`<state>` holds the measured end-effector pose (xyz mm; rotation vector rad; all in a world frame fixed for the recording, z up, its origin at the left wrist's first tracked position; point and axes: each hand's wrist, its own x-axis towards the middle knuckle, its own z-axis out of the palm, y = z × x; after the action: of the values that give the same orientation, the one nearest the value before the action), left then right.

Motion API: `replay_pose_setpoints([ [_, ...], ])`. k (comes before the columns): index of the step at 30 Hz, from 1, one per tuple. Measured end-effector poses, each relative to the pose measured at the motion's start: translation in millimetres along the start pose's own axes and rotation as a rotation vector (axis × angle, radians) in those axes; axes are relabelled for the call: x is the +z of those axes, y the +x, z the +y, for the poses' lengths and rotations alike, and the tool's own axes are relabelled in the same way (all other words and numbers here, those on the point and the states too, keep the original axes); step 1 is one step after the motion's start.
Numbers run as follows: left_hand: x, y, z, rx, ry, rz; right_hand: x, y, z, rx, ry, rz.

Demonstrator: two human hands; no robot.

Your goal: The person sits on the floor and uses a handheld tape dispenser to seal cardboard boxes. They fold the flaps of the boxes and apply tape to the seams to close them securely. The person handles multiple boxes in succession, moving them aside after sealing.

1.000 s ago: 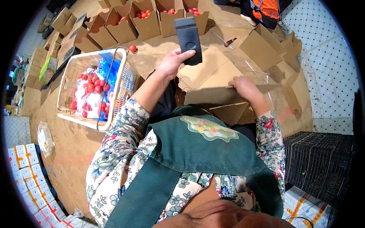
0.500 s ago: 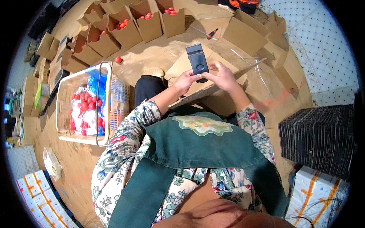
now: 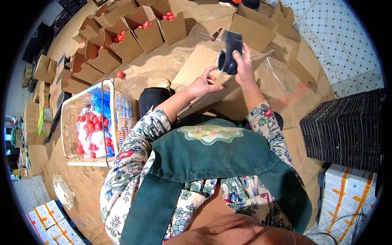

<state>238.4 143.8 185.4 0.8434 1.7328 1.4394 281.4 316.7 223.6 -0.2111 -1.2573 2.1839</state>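
Observation:
My right hand (image 3: 244, 65) grips a black handheld tool (image 3: 232, 41), apparently a tape dispenser with a white-edged round part, above a folded cardboard box. My left hand (image 3: 206, 83) is just below and left of the tool, fingers bent and thumb apart, by the box's cardboard panel (image 3: 192, 65), holding nothing that I can see. The box stands tilted between my legs. Left of me is a white plastic basket (image 3: 126, 122) holding red round fruit (image 3: 98, 126) like tomatoes, in white and blue plastic bags.
Cardboard boxes, some with red fruit (image 3: 128, 36), line the far left. A loose fruit (image 3: 120, 75), a red-black cutter (image 3: 215, 34) and open cartons (image 3: 251, 32) lie ahead. Black stacked crates (image 3: 339, 126) and white taped boxes (image 3: 343, 196) are at the right, more white boxes (image 3: 55, 222) lower left.
The black tool has passed from my left hand to my right and is raised and turned. My left hand has let go and moved lower. My view has shifted slightly.

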Motion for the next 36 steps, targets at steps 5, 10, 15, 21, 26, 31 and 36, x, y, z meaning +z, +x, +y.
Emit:
replay_pose_setpoints([
  [5,-0.9,-2.7,15.1,0.083,0.433,0.043,-44.8,13.2,-36.8,-0.051,0.183,0.077],
  [10,-14.9,-5.7,14.3,0.031,0.604,0.010,-58.9,-15.8,-100.4,-0.168,0.114,0.045],
  [15,-41.2,-9.0,21.1,0.127,0.652,0.219,-85.0,-29.4,-108.3,-0.103,-0.058,0.012],
  [21,-30.0,2.3,24.8,0.114,0.626,0.480,-84.7,-14.0,-44.0,0.197,-0.035,-0.060],
  [26,-4.9,39.6,17.6,-0.019,0.520,0.536,-76.0,28.8,43.3,0.172,-0.301,-0.056],
  [31,-11.3,73.6,-4.7,-0.064,0.362,0.424,-34.2,42.6,60.5,0.315,-0.362,0.044],
  [36,-2.7,85.0,0.9,-0.086,0.064,0.479,-19.6,63.0,68.3,0.232,-0.689,-0.010],
])
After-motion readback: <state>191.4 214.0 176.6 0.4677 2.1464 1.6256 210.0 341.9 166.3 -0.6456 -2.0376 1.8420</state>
